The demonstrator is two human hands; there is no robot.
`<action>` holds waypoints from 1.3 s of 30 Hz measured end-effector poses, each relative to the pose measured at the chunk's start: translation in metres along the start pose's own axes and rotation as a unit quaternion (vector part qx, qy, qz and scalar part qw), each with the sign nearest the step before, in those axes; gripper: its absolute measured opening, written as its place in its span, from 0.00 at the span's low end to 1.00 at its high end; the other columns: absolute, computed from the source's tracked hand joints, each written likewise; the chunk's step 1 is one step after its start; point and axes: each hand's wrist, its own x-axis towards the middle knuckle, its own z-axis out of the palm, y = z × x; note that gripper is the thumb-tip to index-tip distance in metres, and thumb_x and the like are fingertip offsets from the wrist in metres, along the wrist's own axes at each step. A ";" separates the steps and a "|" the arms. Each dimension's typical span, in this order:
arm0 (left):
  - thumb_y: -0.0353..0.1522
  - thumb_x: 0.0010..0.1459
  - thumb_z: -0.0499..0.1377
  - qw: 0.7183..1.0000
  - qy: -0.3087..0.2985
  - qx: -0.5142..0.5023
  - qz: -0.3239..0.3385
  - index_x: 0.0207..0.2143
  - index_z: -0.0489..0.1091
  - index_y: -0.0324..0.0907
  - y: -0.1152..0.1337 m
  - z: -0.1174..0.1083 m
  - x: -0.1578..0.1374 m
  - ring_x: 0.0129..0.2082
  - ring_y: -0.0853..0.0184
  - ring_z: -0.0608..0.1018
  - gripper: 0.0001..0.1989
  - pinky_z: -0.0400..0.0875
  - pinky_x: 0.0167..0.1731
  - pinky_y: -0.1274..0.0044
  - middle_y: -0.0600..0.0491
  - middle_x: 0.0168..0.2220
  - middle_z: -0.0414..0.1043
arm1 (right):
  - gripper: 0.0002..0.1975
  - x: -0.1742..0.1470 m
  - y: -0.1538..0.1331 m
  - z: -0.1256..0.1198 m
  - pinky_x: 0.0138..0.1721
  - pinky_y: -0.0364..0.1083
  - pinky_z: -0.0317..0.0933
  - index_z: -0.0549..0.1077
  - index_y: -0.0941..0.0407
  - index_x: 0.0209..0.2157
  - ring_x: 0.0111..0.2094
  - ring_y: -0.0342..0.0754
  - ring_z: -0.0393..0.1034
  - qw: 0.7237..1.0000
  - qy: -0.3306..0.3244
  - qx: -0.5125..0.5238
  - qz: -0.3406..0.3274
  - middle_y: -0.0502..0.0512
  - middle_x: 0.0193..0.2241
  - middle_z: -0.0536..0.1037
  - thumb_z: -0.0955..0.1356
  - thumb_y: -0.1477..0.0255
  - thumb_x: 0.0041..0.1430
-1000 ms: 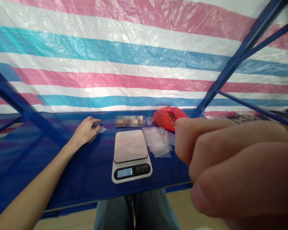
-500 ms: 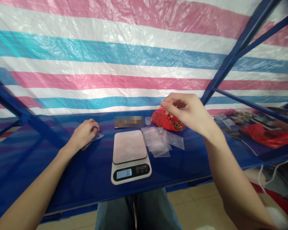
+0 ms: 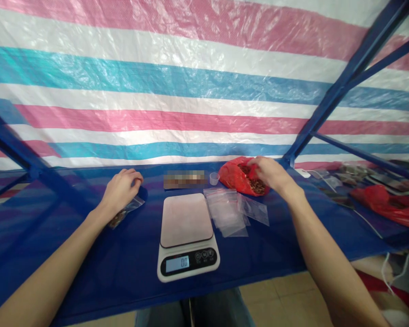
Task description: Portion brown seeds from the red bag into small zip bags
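Note:
My left hand [image 3: 122, 190] rests on the blue tabletop with its fingers loosely curled, and nothing shows in them. Partly under that wrist lies a small clear zip bag [image 3: 127, 211] with brown bits inside. My right hand [image 3: 273, 175] reaches into the mouth of a red plastic bag [image 3: 232, 175]. Its fingers are bent together, their tips hidden among brown pieces [image 3: 258, 186]. Between the hands stands a white kitchen scale [image 3: 187, 220], reading 0.0, its plate bare. Several flat clear zip bags [image 3: 225, 211] overlap beside the scale.
A small clear cup [image 3: 214, 179] stands left of the red bag, next to a blurred-out flat item [image 3: 184, 180]. Blue metal bars [image 3: 330, 97] frame both sides, with striped sheeting [image 3: 177, 109] behind. Farther right lie another red bag [image 3: 386, 202] and a white cable [image 3: 368, 225].
My right hand has come down from above the red bag into its mouth. The left hand has stayed by the small filled bag. The view has tilted slightly, shifting the table items lower.

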 end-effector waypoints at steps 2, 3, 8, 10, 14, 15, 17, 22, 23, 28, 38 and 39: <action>0.35 0.64 0.47 1.000 0.013 -0.009 -0.004 0.35 0.75 0.44 -0.004 -0.002 -0.002 0.47 0.54 0.77 0.17 0.70 0.46 0.67 0.47 0.42 0.79 | 0.18 -0.014 0.007 -0.012 0.46 0.48 0.67 0.81 0.57 0.42 0.45 0.57 0.79 0.999 0.028 -0.026 0.024 0.64 0.45 0.84 0.63 0.84 0.58; 0.35 0.64 0.47 1.000 0.019 -0.013 -0.005 0.36 0.75 0.44 -0.006 -0.003 -0.003 0.48 0.54 0.77 0.16 0.70 0.46 0.68 0.47 0.42 0.79 | 0.17 -0.022 0.012 -0.016 0.43 0.48 0.66 0.81 0.56 0.40 0.43 0.57 0.79 0.998 0.029 -0.037 0.031 0.64 0.44 0.84 0.63 0.83 0.59; 0.36 0.63 0.48 0.999 0.025 -0.022 -0.009 0.35 0.75 0.46 -0.013 -0.004 -0.004 0.47 0.54 0.77 0.15 0.70 0.46 0.68 0.48 0.42 0.80 | 0.09 -0.061 0.043 -0.004 0.34 0.49 0.62 0.79 0.53 0.37 0.36 0.57 0.79 0.996 -0.036 -0.064 0.040 0.62 0.37 0.83 0.68 0.79 0.58; 0.36 0.63 0.48 1.000 0.016 -0.020 -0.005 0.35 0.74 0.46 -0.013 -0.003 -0.004 0.47 0.54 0.76 0.15 0.70 0.46 0.68 0.48 0.42 0.80 | 0.08 -0.069 0.054 0.010 0.34 0.47 0.64 0.79 0.52 0.37 0.37 0.55 0.79 0.997 -0.070 -0.032 -0.004 0.58 0.38 0.83 0.70 0.78 0.58; 0.36 0.64 0.47 1.000 -0.003 -0.017 0.003 0.36 0.74 0.46 -0.010 -0.002 -0.004 0.48 0.54 0.76 0.15 0.70 0.47 0.66 0.48 0.42 0.81 | 0.08 -0.076 0.055 0.025 0.39 0.46 0.67 0.79 0.52 0.39 0.41 0.52 0.80 0.996 -0.064 -0.001 -0.062 0.57 0.43 0.83 0.67 0.75 0.64; 0.36 0.64 0.47 1.000 -0.006 -0.015 0.004 0.36 0.74 0.45 -0.009 -0.002 -0.005 0.48 0.54 0.76 0.16 0.70 0.47 0.66 0.48 0.42 0.81 | 0.09 -0.076 0.051 0.025 0.39 0.46 0.67 0.80 0.52 0.39 0.41 0.53 0.80 0.997 -0.051 -0.012 -0.064 0.58 0.44 0.83 0.66 0.75 0.67; 0.37 0.64 0.47 1.000 -0.011 -0.012 0.003 0.36 0.74 0.45 -0.009 0.000 -0.005 0.48 0.53 0.76 0.16 0.70 0.48 0.66 0.48 0.43 0.81 | 0.12 -0.073 0.043 0.019 0.37 0.46 0.66 0.80 0.53 0.39 0.40 0.53 0.79 0.996 -0.030 -0.041 -0.071 0.59 0.43 0.82 0.64 0.74 0.70; 0.37 0.64 0.47 1.000 -0.013 -0.019 -0.002 0.36 0.74 0.46 -0.012 0.003 -0.005 0.48 0.53 0.76 0.16 0.70 0.46 0.66 0.48 0.43 0.81 | 0.14 -0.059 0.028 -0.008 0.36 0.47 0.63 0.79 0.54 0.39 0.41 0.53 0.78 0.991 0.004 -0.080 -0.108 0.59 0.42 0.81 0.61 0.74 0.71; 0.37 0.63 0.47 1.000 -0.014 -0.021 -0.004 0.36 0.74 0.46 -0.013 0.004 -0.005 0.48 0.53 0.76 0.16 0.70 0.46 0.66 0.48 0.43 0.81 | 0.14 -0.057 0.024 -0.012 0.36 0.47 0.63 0.79 0.54 0.40 0.41 0.53 0.77 0.991 0.023 -0.083 -0.104 0.60 0.43 0.81 0.61 0.74 0.72; 0.36 0.64 0.47 0.999 -0.022 -0.026 0.000 0.37 0.76 0.44 -0.016 0.007 -0.006 0.48 0.53 0.76 0.17 0.69 0.47 0.66 0.47 0.44 0.81 | 0.14 -0.055 0.004 -0.014 0.40 0.49 0.65 0.79 0.55 0.41 0.44 0.56 0.75 0.989 0.084 -0.095 -0.080 0.63 0.42 0.79 0.61 0.74 0.72; 0.36 0.65 0.48 0.999 -0.031 -0.036 0.003 0.39 0.76 0.45 -0.014 0.012 -0.007 0.49 0.53 0.76 0.17 0.69 0.49 0.66 0.47 0.44 0.81 | 0.18 -0.028 0.001 0.010 0.55 0.51 0.68 0.79 0.55 0.53 0.51 0.55 0.77 0.987 0.000 0.076 -0.138 0.62 0.52 0.80 0.64 0.80 0.66; 0.36 0.65 0.48 0.999 -0.032 -0.039 0.005 0.38 0.76 0.45 -0.014 0.012 -0.007 0.49 0.53 0.76 0.17 0.69 0.49 0.66 0.47 0.44 0.81 | 0.20 -0.020 0.002 0.014 0.56 0.51 0.68 0.77 0.56 0.56 0.53 0.56 0.76 0.986 -0.023 0.083 -0.145 0.62 0.54 0.79 0.66 0.80 0.64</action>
